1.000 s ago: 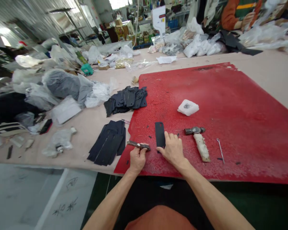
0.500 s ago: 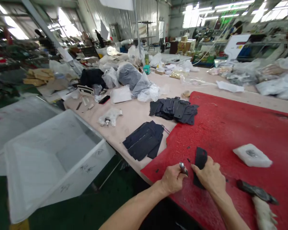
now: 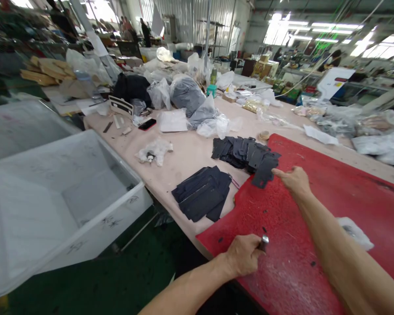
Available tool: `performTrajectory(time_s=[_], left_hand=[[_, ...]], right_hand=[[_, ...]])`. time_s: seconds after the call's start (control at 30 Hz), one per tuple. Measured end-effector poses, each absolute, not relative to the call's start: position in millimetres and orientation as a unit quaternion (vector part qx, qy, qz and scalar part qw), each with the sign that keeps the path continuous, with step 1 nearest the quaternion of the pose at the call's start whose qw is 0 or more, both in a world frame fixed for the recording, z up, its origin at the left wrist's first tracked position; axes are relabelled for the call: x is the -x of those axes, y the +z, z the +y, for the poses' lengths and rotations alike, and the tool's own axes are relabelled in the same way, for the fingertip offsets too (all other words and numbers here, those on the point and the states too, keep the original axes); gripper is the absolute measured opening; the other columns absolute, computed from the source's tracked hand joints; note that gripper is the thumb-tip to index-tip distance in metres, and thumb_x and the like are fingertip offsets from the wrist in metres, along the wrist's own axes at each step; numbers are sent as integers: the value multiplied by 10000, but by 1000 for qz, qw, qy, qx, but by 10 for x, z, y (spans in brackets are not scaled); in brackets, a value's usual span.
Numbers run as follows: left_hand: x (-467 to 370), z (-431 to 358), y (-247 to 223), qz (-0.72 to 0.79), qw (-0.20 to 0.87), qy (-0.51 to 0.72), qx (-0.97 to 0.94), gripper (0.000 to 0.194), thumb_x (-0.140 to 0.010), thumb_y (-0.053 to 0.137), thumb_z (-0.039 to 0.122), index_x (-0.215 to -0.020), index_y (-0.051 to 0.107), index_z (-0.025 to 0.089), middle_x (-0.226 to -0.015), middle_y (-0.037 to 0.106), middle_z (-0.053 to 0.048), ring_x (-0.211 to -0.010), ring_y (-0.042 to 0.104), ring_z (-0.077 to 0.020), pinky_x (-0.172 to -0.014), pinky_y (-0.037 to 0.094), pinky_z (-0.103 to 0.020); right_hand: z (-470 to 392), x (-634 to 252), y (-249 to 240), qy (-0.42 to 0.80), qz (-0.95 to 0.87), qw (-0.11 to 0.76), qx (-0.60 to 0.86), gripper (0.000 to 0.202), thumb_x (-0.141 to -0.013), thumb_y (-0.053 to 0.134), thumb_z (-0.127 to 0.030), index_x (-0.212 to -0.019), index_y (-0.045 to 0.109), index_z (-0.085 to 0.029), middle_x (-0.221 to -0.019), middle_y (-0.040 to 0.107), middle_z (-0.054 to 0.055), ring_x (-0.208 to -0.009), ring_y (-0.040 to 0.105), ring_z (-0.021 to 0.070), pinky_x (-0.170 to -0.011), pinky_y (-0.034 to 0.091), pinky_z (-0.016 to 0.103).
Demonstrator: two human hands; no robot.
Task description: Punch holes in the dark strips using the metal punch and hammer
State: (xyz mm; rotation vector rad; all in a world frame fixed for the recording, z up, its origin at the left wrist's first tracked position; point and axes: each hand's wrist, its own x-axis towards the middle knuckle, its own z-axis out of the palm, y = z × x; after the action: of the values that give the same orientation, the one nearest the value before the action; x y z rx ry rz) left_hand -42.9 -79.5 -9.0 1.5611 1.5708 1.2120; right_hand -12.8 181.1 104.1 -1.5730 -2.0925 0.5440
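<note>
My left hand (image 3: 246, 254) is closed round a short metal tool (image 3: 264, 242), low over the near edge of the red mat (image 3: 289, 210). Further up, my right hand (image 3: 293, 178) pinches the edge of a dark cut piece (image 3: 264, 172), which lies at the right end of a heap of similar dark pieces (image 3: 238, 151). Nearer the table's left edge sits a stack of flat dark rectangular pieces (image 3: 202, 192). A white block (image 3: 355, 232) is partly hidden behind my right forearm.
White plastic bins (image 3: 101, 227) stand left of the table. Plastic bags (image 3: 187, 94), a phone (image 3: 147, 124) and a wrapped bundle (image 3: 155, 152) lie on the pink tabletop (image 3: 184, 151). People are in the background.
My right hand has moved up and away with the dark piece, from beside the left hand to the heap. The left hand still holds the tool. The view has shifted; the hammer is no longer seen.
</note>
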Motion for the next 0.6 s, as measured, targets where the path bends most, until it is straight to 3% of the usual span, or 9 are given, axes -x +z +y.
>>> performTrajectory(time_s=[0.07, 0.13, 0.23, 0.3, 0.37, 0.6], left_hand=[[432, -794, -92, 598, 302, 445, -594, 140, -753, 551, 62, -820, 616, 165, -777, 659, -20, -745, 647, -156, -685, 489, -224], [438, -791, -91, 601, 310, 428, -600, 107, -772, 558, 95, -822, 617, 169, -777, 660, -19, -740, 649, -162, -659, 480, -224], [442, -790, -92, 604, 329, 410, -599, 77, -796, 562, 140, -828, 624, 172, -783, 666, -20, -737, 659, -172, -640, 477, -229], [439, -792, -97, 604, 337, 410, -594, 93, -802, 557, 146, -851, 630, 175, -800, 674, -22, -748, 664, -177, -648, 485, -234], [435, -795, -106, 601, 343, 414, -591, 120, -804, 551, 143, -879, 635, 183, -825, 681, -24, -769, 665, -177, -671, 496, -239], [427, -775, -123, 597, 328, 450, -578, 114, -796, 552, 130, -861, 629, 182, -789, 675, -29, -744, 660, -178, -674, 507, -244]], right_hand=[[1712, 485, 1092, 114, -823, 187, 524, 613, -810, 595, -417, -1240, 521, 14, -999, 657, 200, -889, 630, 272, -746, 477, 371], [1417, 815, 1003, 104, -932, 69, 341, 495, -894, 475, -316, -1269, 501, 6, -1057, 635, 199, -915, 617, 243, -782, 461, 358], [876, 1186, 736, 118, -980, -12, 162, 416, -800, 639, -283, -1200, 594, -178, -1157, 614, 91, -1003, 581, 202, -860, 413, 310], [631, 1330, 583, 115, -988, -42, 92, 465, -706, 737, -272, -1152, 616, -226, -1190, 593, 66, -1055, 546, 216, -903, 369, 323], [533, 1405, 494, 106, -991, -64, 50, 484, -664, 768, -264, -1118, 617, -200, -1164, 584, 90, -1055, 527, 242, -920, 335, 354], [636, 1454, 485, 105, -991, -67, 38, 247, -682, 734, -271, -871, 610, -168, -950, 591, 88, -934, 522, 241, -848, 317, 348]])
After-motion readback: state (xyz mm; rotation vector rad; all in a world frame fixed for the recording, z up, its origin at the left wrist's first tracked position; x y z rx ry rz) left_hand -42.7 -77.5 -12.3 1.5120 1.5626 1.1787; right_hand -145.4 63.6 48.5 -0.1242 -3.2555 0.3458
